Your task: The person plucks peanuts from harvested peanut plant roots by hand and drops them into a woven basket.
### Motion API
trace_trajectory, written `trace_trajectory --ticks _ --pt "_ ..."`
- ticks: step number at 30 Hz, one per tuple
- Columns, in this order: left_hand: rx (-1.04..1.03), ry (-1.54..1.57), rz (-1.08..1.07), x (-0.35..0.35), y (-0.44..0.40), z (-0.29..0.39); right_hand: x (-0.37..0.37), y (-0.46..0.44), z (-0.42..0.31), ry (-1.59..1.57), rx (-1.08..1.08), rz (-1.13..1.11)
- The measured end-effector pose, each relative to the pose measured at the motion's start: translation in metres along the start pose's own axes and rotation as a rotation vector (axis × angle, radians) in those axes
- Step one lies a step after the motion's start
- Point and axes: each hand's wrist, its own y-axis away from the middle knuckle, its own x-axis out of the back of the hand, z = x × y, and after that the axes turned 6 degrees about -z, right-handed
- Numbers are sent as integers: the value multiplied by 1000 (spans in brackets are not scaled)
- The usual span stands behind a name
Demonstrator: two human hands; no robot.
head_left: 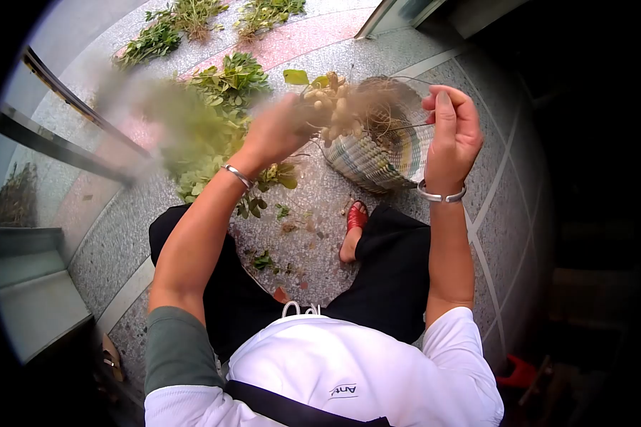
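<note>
My left hand is closed around the stems of a peanut plant, gripping it just behind a cluster of pale pods. The plant's leafy end is smeared by motion at the left. Brown, stringy roots spread from the pods toward the right, over a woven basket. My right hand is raised at the basket's right side, fingers curled in a pinch. Thin dark strands, apparently roots, run to its fingertips. The basket leans on its side, and the roots partly hide its opening.
A heap of leafy plants lies on the speckled floor at the left, with more bunches farther back. Leaf scraps are scattered between my legs. A glass door frame stands at the left. A red sandal is on my foot.
</note>
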Motion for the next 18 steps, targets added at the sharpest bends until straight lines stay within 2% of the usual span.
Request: trace_trajectory --ticks 3,5,6,10,13,16,18 --pt "26 -27 91 -3 -5 6 -22 31 -26 268 170 -215" --pt "61 -56 130 -9 -7 7 -35 41 -12 405 162 -270" --pt "-25 -114 193 -12 -7 6 -39 43 -1 475 162 -265" --pt "-108 -207 226 -12 -4 8 -48 43 22 616 72 -302" --pt "-135 -270 227 -18 -7 -6 -52 42 32 608 77 -285" --pt "-86 -301 190 -20 -9 -9 -49 36 46 377 92 -271" --pt "-82 -282 197 -20 -11 -10 -46 38 44 147 -98 -337"
